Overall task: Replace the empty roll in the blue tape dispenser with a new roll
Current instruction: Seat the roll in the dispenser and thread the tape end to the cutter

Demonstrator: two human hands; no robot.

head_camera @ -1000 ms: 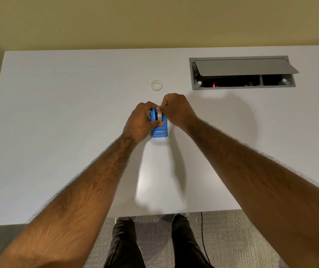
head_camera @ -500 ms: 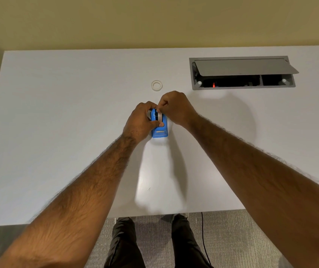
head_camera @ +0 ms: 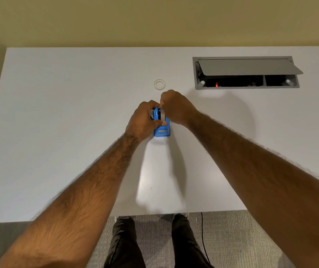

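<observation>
The blue tape dispenser (head_camera: 162, 131) stands on the white table (head_camera: 58, 132), its cutter end toward me. My left hand (head_camera: 144, 120) grips its left side, thumb across the top. My right hand (head_camera: 176, 108) pinches a pale tape roll (head_camera: 162, 115) that stands on edge in the dispenser's top slot; my fingers hide its far part. A small white ring, the empty core (head_camera: 159, 84), lies flat on the table just beyond my hands.
An open grey cable box (head_camera: 245, 73) with a raised lid is set into the table at the back right. The table's near edge runs across below my forearms, with my legs and a black cable (head_camera: 203, 238) on the carpet beneath.
My right hand has shifted slightly away from me and up over the roll. The left hand and the dispenser have stayed in place.
</observation>
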